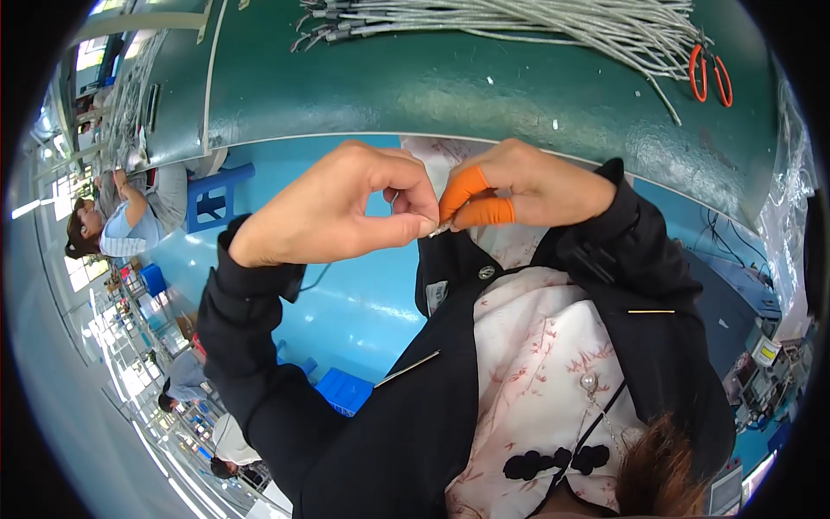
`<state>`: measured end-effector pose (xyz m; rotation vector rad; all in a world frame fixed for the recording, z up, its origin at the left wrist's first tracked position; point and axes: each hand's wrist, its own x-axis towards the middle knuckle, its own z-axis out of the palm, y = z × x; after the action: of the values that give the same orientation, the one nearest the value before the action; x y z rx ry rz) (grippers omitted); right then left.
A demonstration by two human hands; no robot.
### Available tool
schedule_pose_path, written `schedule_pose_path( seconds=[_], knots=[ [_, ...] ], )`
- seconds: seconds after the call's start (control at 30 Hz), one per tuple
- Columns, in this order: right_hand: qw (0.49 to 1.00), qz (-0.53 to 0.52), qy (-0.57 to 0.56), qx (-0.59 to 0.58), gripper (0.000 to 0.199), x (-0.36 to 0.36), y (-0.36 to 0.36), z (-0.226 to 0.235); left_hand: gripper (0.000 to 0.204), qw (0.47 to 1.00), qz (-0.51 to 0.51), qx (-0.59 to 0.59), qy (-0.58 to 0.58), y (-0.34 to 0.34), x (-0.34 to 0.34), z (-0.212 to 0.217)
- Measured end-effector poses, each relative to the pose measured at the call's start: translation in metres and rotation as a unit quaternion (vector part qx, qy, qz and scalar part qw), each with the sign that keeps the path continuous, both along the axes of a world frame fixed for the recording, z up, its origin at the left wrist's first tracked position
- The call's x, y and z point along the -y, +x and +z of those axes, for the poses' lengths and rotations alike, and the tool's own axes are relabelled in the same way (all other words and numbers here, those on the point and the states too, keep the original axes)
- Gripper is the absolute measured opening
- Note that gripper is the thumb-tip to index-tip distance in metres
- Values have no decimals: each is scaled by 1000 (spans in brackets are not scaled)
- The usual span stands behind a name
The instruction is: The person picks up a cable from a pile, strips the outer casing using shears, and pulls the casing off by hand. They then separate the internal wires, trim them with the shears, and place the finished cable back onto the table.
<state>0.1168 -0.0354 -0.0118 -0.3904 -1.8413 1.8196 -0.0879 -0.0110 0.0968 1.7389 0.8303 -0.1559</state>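
Observation:
Just past the near edge of the green table, my left hand is closed, with thumb and forefinger pinched together. My right hand meets it fingertip to fingertip, also pinching, and wears orange finger covers on two fingers. A tiny pale, silvery bit shows between the fingertips of both hands. Most of it is hidden, so its kind is unclear. Across the far side of the table lies a bundle of grey braided cables, dark wire ends showing at its left.
Red-handled cutters lie at the cables' right end on the green table. Small white scraps dot the tabletop. Clear plastic sheeting hangs at the right. A blue stool and a seated person are at the left.

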Motion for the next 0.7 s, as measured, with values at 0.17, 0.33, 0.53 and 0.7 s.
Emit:
schedule_pose_path(
  seconds=[0.17,0.33,0.53,0.7],
  knots=[
    [986,-154,-16,-62,14,16,-5,12,6,982,139,127,8,-5,11,-14],
    [941,-253,-182,-130,10,24,-6,20,8,913,309,231,130,19,26,-40],
    [899,-304,-282,-138,10,28,-10,29,17,777,364,166,485,55,46,-63],
    [892,-321,-283,-143,10,29,-11,26,21,758,321,153,547,51,43,-64]
  ],
)
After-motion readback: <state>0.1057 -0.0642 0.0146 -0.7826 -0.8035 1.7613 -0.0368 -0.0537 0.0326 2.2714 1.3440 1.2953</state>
